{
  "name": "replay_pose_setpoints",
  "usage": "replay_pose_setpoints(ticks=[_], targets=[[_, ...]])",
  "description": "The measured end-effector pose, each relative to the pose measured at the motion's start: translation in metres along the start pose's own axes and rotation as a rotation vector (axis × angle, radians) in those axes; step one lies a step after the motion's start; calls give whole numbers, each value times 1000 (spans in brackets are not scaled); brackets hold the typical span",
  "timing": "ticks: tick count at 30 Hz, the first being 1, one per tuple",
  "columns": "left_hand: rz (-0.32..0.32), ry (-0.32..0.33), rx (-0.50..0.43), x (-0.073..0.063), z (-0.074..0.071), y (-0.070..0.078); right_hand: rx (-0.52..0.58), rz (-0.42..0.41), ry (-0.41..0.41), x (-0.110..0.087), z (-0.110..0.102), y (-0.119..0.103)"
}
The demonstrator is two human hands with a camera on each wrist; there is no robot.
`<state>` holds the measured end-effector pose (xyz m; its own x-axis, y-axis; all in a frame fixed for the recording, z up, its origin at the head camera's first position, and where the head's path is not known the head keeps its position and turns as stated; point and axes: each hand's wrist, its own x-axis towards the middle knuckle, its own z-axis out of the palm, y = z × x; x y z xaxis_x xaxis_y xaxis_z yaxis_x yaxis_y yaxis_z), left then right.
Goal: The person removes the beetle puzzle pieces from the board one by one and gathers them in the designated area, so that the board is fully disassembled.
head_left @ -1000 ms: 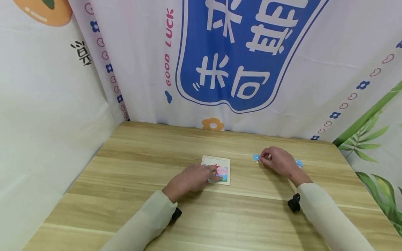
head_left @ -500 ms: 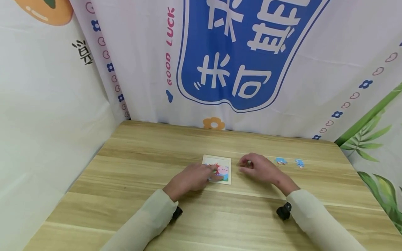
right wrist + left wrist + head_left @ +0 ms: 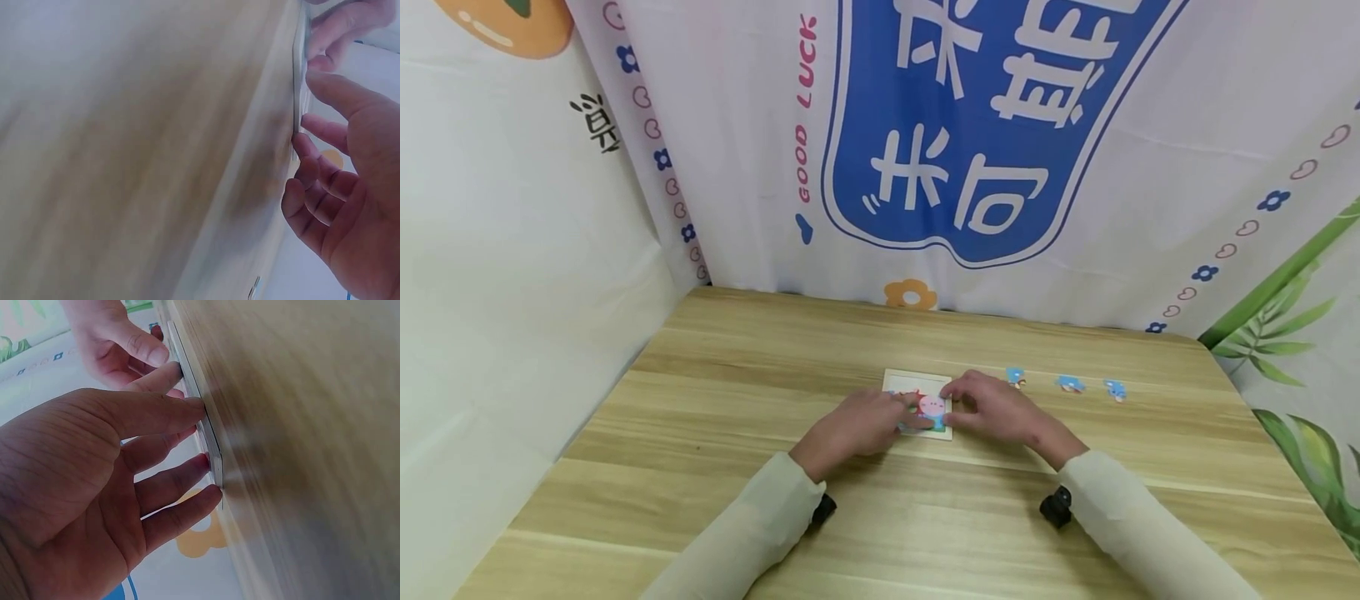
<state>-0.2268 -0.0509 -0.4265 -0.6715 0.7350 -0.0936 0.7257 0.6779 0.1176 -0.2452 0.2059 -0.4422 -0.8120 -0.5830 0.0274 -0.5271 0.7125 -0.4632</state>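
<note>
A small square picture puzzle (image 3: 917, 376), with a pale frame and a pink cartoon face, lies on the table. My left hand (image 3: 862, 423) rests on its left part, fingers extended over the picture and covering some of it. In the left wrist view, thumb and fingertips of the left hand (image 3: 100, 462) touch the thin board. My right hand (image 3: 997, 408) is at the puzzle's right edge, thumb and forefinger touching it. Nothing shows between those fingers in the right wrist view, where the other fingers of the right hand (image 3: 350, 181) curl loosely.
Three blue puzzle pieces lie apart to the right: a near piece (image 3: 1015, 377), a middle piece (image 3: 1070, 383) and a far piece (image 3: 1116, 390). The wooden table (image 3: 760, 375) meets a printed cloth (image 3: 760, 250) at the back.
My right hand has left the nearest loose piece, which stays on the table, and moved left to the puzzle's right edge. My left hand has stayed on the puzzle.
</note>
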Motion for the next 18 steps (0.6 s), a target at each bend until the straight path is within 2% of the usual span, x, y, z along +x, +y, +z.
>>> replay_pose_setpoints(ticks=[4, 11, 18], targets=[[3, -2, 12, -1, -1, 1, -15, 21, -8, 2, 2, -3], [-10, -22, 14, -1, 0, 2, 47, 10, 1, 2, 6, -5], [-3, -2, -6, 1, -1, 1, 35, 9, 28, 2, 5, -7]])
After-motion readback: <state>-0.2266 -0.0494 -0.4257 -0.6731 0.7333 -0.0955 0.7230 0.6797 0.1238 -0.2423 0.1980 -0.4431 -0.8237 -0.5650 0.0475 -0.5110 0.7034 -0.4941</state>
